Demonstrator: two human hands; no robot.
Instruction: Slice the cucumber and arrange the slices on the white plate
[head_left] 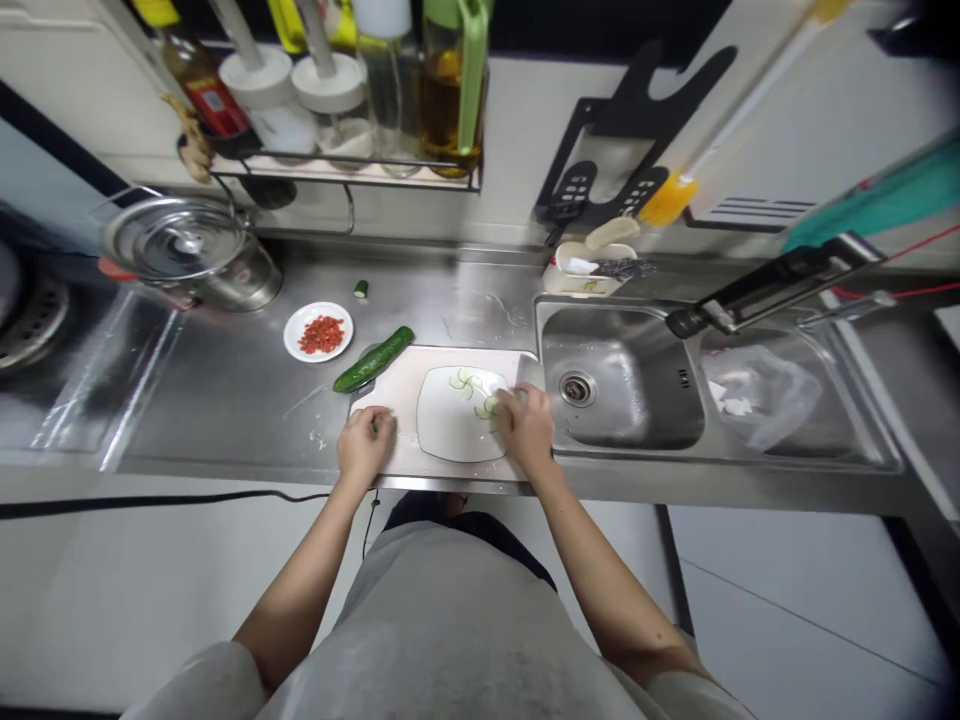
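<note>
Fingers (pixel 517 402) half-curled, the right hand (pixel 529 420) was beside cucumber slices (pixel 487 408), the left hand (pixel 365 440) over the board (pixel 405 398); grip unclear to me.

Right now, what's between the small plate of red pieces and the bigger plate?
In the head view, the cucumber lies between the small plate and the bigger plate, followed by a strip of cutting board.
</note>
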